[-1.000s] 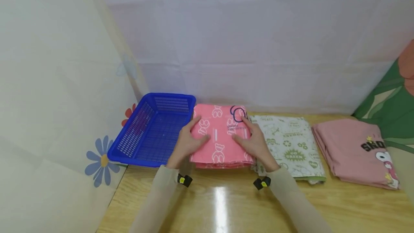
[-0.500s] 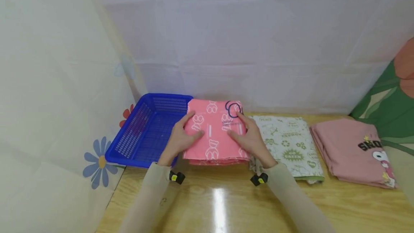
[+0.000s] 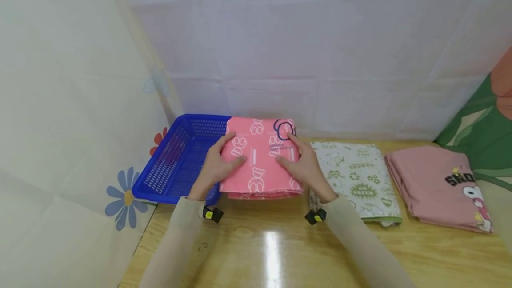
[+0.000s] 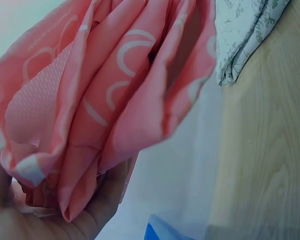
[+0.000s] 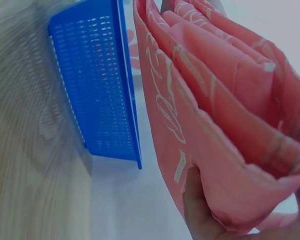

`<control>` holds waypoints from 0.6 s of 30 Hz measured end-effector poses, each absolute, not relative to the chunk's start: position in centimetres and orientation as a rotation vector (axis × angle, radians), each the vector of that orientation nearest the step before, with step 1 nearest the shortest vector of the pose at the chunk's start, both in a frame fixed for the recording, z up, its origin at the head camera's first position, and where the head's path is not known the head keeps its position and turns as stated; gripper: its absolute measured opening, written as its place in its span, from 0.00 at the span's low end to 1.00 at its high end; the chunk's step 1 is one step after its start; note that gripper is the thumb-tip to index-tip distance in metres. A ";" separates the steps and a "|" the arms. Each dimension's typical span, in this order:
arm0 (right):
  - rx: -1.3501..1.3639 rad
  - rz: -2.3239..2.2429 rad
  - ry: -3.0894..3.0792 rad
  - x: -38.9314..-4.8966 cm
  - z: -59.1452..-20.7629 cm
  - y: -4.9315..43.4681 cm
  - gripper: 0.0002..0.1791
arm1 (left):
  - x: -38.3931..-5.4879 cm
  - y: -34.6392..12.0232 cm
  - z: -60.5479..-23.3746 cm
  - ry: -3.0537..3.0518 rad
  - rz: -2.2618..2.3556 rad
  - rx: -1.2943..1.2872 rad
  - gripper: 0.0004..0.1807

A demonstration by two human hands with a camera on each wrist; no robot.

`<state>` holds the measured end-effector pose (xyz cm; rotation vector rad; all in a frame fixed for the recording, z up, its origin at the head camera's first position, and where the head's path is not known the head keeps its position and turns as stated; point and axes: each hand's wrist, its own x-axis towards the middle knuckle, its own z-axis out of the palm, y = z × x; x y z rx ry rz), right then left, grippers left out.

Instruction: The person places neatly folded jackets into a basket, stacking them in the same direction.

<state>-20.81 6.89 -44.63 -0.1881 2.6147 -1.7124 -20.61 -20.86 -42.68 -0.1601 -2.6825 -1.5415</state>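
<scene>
Pink cloth [image 3: 264, 163] is held between the two hands above the table [image 3: 240, 246], printed face up, just right of the basket [image 3: 160, 159]. Its far left corner overlaps the basket's right rim in the head view, while the right wrist view shows a gap between them, so the two look apart, with no contact visible. The cloth is folded nearly square, with no clear long axis; its layered edges face the near side. The basket seems longer from near to far, leaning left at its near end.

The left hand [image 3: 218, 163] is nearer the basket, its wrist in front of the near right part of the rim. It grips the cloth's left side, thumb on top, other fingers partly hidden around the edge. The right hand [image 3: 306, 163] grips the opposite side the same way, thumb on the printed face; how far its fingers reach underneath I cannot tell. Both are parted only by the cloth's thickness.

Right of the right hand lies the green-print cloth [image 3: 364, 181], and further right the rose shirt [image 3: 436, 186], both on the table.
</scene>
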 end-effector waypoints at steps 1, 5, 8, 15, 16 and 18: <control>-0.197 -1.715 2.620 -20.9 -44.6 6.8 0.50 | -20.6 -21.1 -42.5 -2.680 -1.550 -0.161 0.46; -0.274 -1.788 2.601 -21.2 -44.1 6.2 0.49 | -20.8 -21.9 -42.2 -2.668 -1.586 -0.153 0.46; -0.328 -1.821 2.595 -21.3 -43.6 5.7 0.49 | -21.0 -22.5 -41.9 -2.667 -1.579 -0.139 0.45; -0.287 -1.721 2.656 -21.3 -42.4 4.6 0.49 | -21.3 -23.8 -41.1 -2.697 -1.559 -0.088 0.44; -0.273 -1.705 2.663 -21.3 -42.2 4.4 0.49 | -21.4 -24.0 -40.9 -2.701 -1.551 -0.086 0.44; -0.247 -1.688 2.660 -21.3 -41.8 3.9 0.48 | -21.5 -24.4 -40.6 -2.699 -1.537 -0.088 0.43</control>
